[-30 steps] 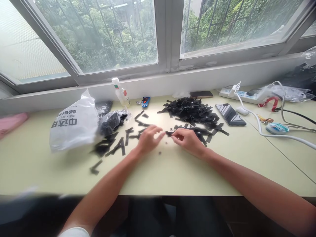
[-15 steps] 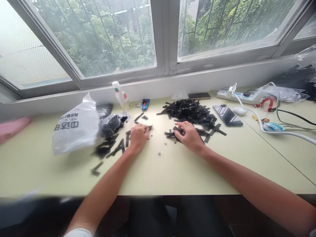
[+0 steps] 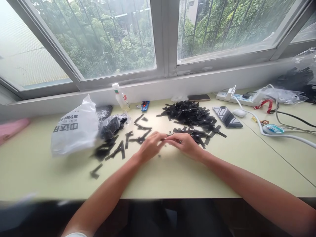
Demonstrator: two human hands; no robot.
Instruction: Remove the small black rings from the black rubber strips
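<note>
My left hand (image 3: 150, 146) and my right hand (image 3: 184, 143) meet fingertip to fingertip over the pale green table (image 3: 172, 171), pinching a small black strip (image 3: 168, 139) between them. Behind my right hand lies a big heap of black strips (image 3: 190, 113). More black strips (image 3: 120, 144) are scattered to the left of my left hand. A tiny dark piece (image 3: 159, 155) lies on the table just below my fingers.
A white plastic bag (image 3: 74, 126) and a clear bag of black items (image 3: 112, 123) sit at the left. A small bottle (image 3: 120, 96) stands by the sill. Two phones (image 3: 227, 116), a power strip (image 3: 240, 96), cables and a mouse (image 3: 239, 112) lie at the right.
Half a second ago my hands were apart, the left among the scattered strips, the right at the heap's edge. Both have come together at the middle, pinching a strip.
</note>
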